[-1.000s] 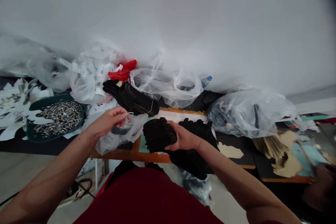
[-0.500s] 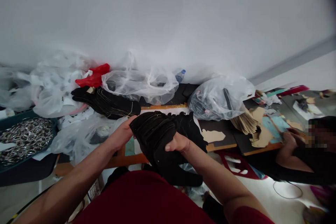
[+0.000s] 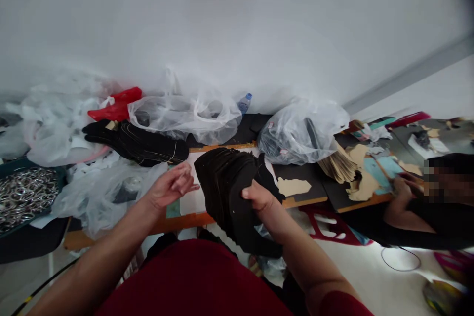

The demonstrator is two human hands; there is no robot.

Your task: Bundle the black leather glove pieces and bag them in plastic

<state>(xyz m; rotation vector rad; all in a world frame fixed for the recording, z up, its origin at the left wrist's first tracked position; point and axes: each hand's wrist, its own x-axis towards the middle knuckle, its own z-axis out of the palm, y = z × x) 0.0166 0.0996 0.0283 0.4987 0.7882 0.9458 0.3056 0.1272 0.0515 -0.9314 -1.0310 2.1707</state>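
My right hand (image 3: 258, 194) grips a thick stack of black cut pieces (image 3: 229, 192), thumb on top, above the table's front edge. The pieces look like fabric or leather; I cannot tell which. My left hand (image 3: 173, 185) is just left of the stack, apart from it, fingers loosely bent and spread with nothing in them. Behind it lies a second bundle of black pieces (image 3: 144, 142), tied with a thin band. More black pieces lie on the table behind the held stack, partly hidden by it.
A green tray of metal rings (image 3: 27, 197) stands at the left. Clear plastic bags (image 3: 218, 116), a red bag (image 3: 116, 104), a blue-capped bottle (image 3: 245, 102) and a filled bag (image 3: 299, 133) line the wall. Tan cut pieces (image 3: 294, 187) lie rightward, near a seated co-worker (image 3: 407, 212).
My left hand has let go of the black stack and drawn slightly away to the left. The right hand still holds the stack. The view has turned slightly right.
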